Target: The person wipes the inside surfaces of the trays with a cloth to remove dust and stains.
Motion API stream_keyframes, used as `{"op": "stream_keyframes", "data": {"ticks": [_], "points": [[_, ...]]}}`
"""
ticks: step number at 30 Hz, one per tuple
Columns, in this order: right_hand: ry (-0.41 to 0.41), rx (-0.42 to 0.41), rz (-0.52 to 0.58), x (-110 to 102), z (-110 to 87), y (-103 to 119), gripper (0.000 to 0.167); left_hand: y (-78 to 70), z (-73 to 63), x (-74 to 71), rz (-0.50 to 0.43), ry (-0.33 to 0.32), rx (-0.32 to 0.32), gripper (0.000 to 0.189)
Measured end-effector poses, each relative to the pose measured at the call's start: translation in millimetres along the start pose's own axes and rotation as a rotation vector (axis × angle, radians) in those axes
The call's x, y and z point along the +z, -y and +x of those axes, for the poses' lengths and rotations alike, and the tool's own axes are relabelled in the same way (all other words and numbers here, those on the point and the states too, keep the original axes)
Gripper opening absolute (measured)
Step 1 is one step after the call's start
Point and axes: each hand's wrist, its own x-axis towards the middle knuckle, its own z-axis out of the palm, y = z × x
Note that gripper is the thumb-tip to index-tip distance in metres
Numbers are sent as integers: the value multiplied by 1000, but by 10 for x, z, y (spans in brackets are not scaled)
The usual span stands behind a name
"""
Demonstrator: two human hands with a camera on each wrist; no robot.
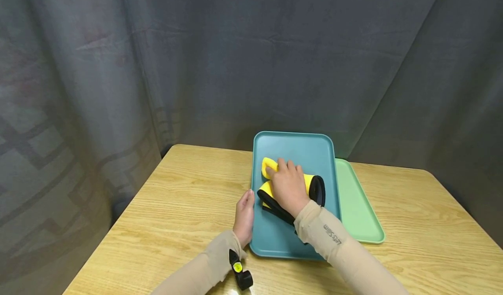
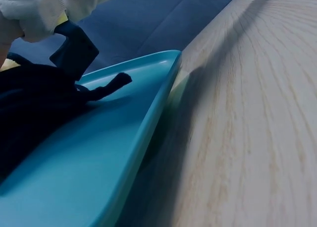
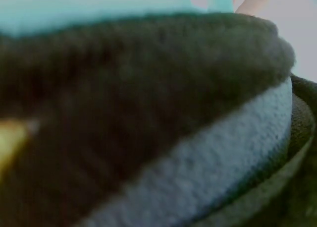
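A blue tray (image 1: 292,148) bears a bunched, folded cloth (image 1: 310,181), yellow on one face and dark grey on the other, with black edging. My left hand (image 1: 245,216) holds the tray's left side, thumb up along the rim; its other fingers are mostly hidden. Over the middle of the cloth, my right hand (image 1: 290,185) grips the folds, its fingertips partly hidden by the yellow fabric. The right wrist view is filled by the blurred dark cloth (image 3: 138,88). In the left wrist view, a loose strip of the cloth (image 2: 106,88) lies over the tray (image 2: 99,162).
Under the right side of the blue tray, a light green tray (image 1: 359,203) sticks out on the wooden table (image 1: 188,185). A grey curtain (image 1: 255,67) hangs behind the table and along both sides. The left wrist carries a black strap (image 1: 239,273).
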Motion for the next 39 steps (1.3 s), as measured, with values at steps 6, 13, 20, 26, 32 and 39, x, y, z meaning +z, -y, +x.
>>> {"op": "stream_keyframes", "data": {"ticks": [6, 13, 20, 26, 32, 39], "points": [[-19, 20, 7, 13, -54, -86, 26, 15, 0, -18, 9, -5, -9, 53], [-44, 47, 13, 24, -111, -217, 26, 20, -7, -35, -18, 17, -8, 51], [-55, 79, 17, 6, -153, -340, 29, 21, 1, -54, -28, 15, 2, 49], [-67, 95, 24, -4, -191, -432, 27, 3, 2, -90, -31, -3, -5, 53], [-57, 132, 31, 7, -230, -501, 26, -9, -7, -126, -38, -13, -7, 53], [-43, 162, 34, 9, -256, -560, 25, -19, 6, -168, -40, -20, -10, 54]]}}
